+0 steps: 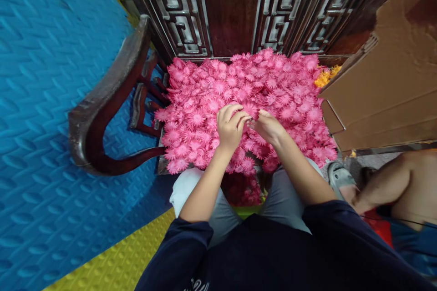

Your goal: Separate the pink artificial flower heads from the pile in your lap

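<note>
Pink artificial flowers (218, 87) with thin pointed petals lie in a thick heap in front of me. Over the middle of this heap my two hands meet. My left hand (231, 123) is closed, its fingers bent towards a deeper pink artificial flower (251, 109) between the hands. From the other side, my right hand (269, 126) is closed with its fingertips at the base of the same flower. The fingertips almost touch, and the flower's stem is hidden behind them.
A dark curved wooden armrest (102, 100) stands at left, beside blue matting (41, 154). Carved wooden panels (234, 9) rise behind the heap. At right are a large cardboard box (385, 86), orange flowers (327, 75) and another person's leg (396, 186). More pink flowers (251, 191) lie between my knees.
</note>
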Available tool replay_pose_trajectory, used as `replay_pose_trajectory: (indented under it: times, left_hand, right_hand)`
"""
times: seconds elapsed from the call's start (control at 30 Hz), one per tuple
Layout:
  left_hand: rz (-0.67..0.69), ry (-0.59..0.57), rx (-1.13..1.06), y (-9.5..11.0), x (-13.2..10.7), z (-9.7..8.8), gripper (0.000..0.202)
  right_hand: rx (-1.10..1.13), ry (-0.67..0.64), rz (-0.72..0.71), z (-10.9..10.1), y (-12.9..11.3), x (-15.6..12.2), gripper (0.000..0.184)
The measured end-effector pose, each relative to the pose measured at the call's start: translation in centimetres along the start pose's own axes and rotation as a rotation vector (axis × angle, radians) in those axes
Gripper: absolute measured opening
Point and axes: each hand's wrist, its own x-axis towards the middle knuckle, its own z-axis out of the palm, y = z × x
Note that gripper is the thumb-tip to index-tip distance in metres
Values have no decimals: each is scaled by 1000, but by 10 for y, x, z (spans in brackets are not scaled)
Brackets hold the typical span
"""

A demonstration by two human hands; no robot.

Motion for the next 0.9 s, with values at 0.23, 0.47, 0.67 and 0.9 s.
replay_pose_trajectory:
  times: [0.23, 0.47, 0.67, 0.9]
  left_hand:
    - [-57, -8, -18, -2, 4, -3, 17]
    - [-7, 88, -71, -1, 4, -4, 7]
    - [-63, 56, -75, -3, 7, -4, 17]
    - [-106, 59, -84, -2, 10, -5, 21]
  right_hand:
    - [-12, -26, 48, -3, -7, -4, 21]
    - [-45, -52, 108, -3, -9, -5, 23]
    - [51, -24, 188, 1, -3, -4, 16]
    - [71, -28, 130, 6, 5, -1, 17]
